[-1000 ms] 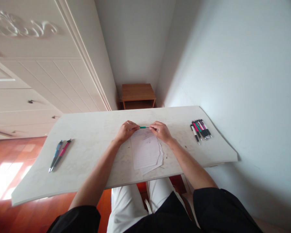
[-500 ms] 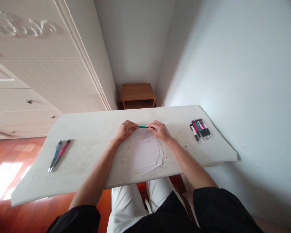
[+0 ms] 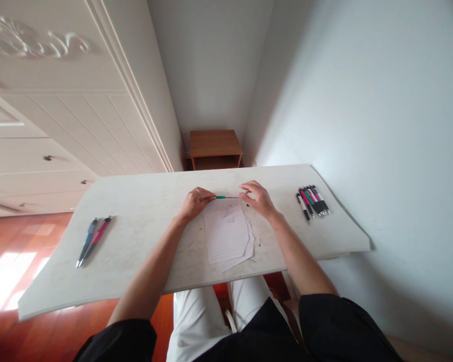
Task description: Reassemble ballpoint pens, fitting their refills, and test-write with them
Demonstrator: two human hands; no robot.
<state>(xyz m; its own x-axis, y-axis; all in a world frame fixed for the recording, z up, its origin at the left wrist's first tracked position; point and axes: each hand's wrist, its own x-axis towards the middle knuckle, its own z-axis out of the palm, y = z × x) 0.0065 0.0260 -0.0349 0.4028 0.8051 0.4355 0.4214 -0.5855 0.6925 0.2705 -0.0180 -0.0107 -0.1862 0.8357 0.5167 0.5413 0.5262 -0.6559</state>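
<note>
My left hand (image 3: 197, 203) is closed around one end of a green pen barrel (image 3: 220, 197), held level above the top edge of the papers. A thin dark rod, which looks like the ink refill (image 3: 232, 197), sticks out of the barrel to the right. My right hand (image 3: 259, 199) is beside the rod's free end, thumb and fingers apart; whether the thumb touches the tip is unclear. Beneath lie lined paper sheets (image 3: 226, 239) with torn right edges and scribbles near the top. A tiny dark piece (image 3: 248, 205) rests on the table below my right hand.
On the white table (image 3: 143, 211), several click pens (image 3: 312, 202) lie in a row at the right. A blue pen (image 3: 87, 240) and a pink pen (image 3: 97, 238) lie at the left. A wall borders the right; a small wooden stand (image 3: 216, 143) is behind.
My right hand has let go of the pen's right part, spread its fingers and moved slightly right. More of the thin rod shows. My left hand keeps its hold in the same place.
</note>
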